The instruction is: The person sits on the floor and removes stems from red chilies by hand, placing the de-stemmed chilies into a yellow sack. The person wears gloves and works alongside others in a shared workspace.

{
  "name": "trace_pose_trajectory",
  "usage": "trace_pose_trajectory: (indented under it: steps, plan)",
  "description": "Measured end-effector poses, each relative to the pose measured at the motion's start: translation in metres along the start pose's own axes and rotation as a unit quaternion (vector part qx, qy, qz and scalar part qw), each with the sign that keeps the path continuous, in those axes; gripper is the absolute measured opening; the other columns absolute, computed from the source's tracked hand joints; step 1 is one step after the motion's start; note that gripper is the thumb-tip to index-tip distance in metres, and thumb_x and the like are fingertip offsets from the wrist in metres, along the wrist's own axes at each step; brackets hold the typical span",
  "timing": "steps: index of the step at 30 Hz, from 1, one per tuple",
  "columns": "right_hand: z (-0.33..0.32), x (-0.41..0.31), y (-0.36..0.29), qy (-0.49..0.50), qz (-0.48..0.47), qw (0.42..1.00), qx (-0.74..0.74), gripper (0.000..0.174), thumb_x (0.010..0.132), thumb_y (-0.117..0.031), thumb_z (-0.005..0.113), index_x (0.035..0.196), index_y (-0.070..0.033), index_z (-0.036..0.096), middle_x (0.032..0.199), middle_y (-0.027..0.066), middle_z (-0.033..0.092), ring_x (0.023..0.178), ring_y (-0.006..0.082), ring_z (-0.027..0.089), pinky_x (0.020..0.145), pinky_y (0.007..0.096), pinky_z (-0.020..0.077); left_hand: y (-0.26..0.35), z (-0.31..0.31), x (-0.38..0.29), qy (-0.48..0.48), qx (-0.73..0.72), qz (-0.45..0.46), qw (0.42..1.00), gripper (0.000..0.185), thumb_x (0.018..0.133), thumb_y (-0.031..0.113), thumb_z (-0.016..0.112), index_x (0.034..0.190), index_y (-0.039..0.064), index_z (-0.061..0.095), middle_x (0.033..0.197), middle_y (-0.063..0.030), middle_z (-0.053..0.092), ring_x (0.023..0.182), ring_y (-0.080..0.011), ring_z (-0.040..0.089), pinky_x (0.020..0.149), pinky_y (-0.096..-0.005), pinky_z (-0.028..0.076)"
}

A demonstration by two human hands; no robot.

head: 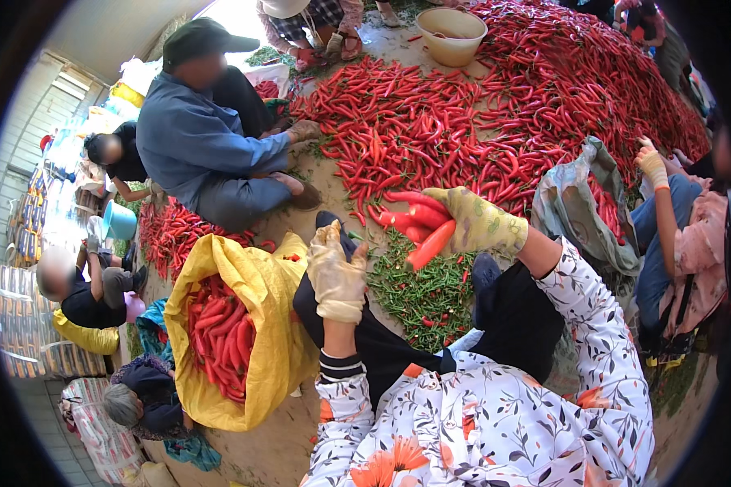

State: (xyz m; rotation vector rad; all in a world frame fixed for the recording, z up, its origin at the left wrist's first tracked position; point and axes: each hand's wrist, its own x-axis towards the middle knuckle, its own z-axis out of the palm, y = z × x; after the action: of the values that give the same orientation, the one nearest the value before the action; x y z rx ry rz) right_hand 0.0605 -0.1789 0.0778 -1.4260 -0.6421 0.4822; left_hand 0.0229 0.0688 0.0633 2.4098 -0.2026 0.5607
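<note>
My right hand [484, 222], in a patterned yellowish glove, grips several red chili peppers [429, 234] whose ends point left. To the left, my left hand [338, 277] wears a pale, stained glove. Its thumb stands apart from the fingers, and no pepper shows in it. Below the held peppers, a heap of green pepper stems [423, 295] with a few red bits lies on the ground between my shoes. Beside my left forearm stands a yellow woven sack [280, 304], its mouth wide and red chili peppers [222, 341] inside.
A large spread of red chilies [414, 128] rises into a pile [585, 67] at the upper right. A cream basin [451, 36] sits beyond. At right is a grey-green sack [554, 195] near a seated person [694, 243]. Another person [213, 134] sits upper left; several others work around.
</note>
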Motion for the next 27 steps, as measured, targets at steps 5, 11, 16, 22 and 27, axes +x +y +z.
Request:
trace_pose_trajectory:
  steps: [5,11,16,22,27]
  plan:
    - [0.009,0.004,-0.030,0.031,-0.035,0.999,-0.023,0.067,0.066,0.010,0.063,0.130,0.003,0.044,0.122,0.0120,0.062,0.111,0.0170,0.061,0.096,0.0272,0.0482,0.059,-0.009,-0.021,-0.052,-0.483,-0.074,0.871,0.040,0.081,0.022,0.076,0.112,0.000,0.062,0.109,-0.0061,0.062,0.089,-0.0129,0.061,0.078,-0.0257,0.049]
    - [0.016,0.011,-0.039,0.098,0.009,0.967,-0.235,0.057,0.064,0.002,0.071,0.118,-0.002,0.054,0.114,0.0103,0.066,0.101,0.0170,0.065,0.084,0.0285,0.0519,0.060,0.013,-0.027,0.070,-0.583,-0.175,0.790,0.014,0.086,0.009,0.071,0.096,0.003,0.063,0.108,-0.0069,0.062,0.093,-0.0133,0.059,0.082,-0.0260,0.048]
    - [0.017,0.011,-0.013,0.138,-0.001,0.971,-0.193,0.048,0.066,-0.003,0.071,0.112,-0.004,0.057,0.087,0.0104,0.067,0.084,0.0209,0.068,0.070,0.0326,0.0511,0.067,0.012,-0.019,0.073,-0.660,-0.232,0.711,0.009,0.089,0.010,0.066,0.094,0.002,0.063,0.102,-0.0089,0.064,0.088,-0.0152,0.063,0.077,-0.0259,0.051]
    - [0.017,0.014,-0.026,0.071,0.169,0.954,0.236,0.045,0.075,0.002,0.064,0.118,-0.005,0.052,0.104,0.0081,0.064,0.090,0.0231,0.066,0.082,0.0309,0.0531,0.038,0.014,-0.025,-0.105,-0.815,-0.362,0.440,0.024,0.092,0.023,0.063,0.090,-0.001,0.063,0.084,-0.0101,0.066,0.066,-0.0165,0.061,0.057,-0.0257,0.050]
    - [0.006,0.010,-0.013,0.100,-0.013,0.994,0.032,0.061,0.080,-0.002,0.067,0.136,-0.003,0.042,0.122,0.0061,0.060,0.098,0.0139,0.063,0.088,0.0293,0.0532,0.012,0.011,-0.032,-0.152,-0.536,-0.240,0.795,0.036,0.084,0.031,0.070,0.101,0.007,0.050,0.092,-0.0090,0.056,0.076,-0.0195,0.052,0.064,-0.0307,0.041]
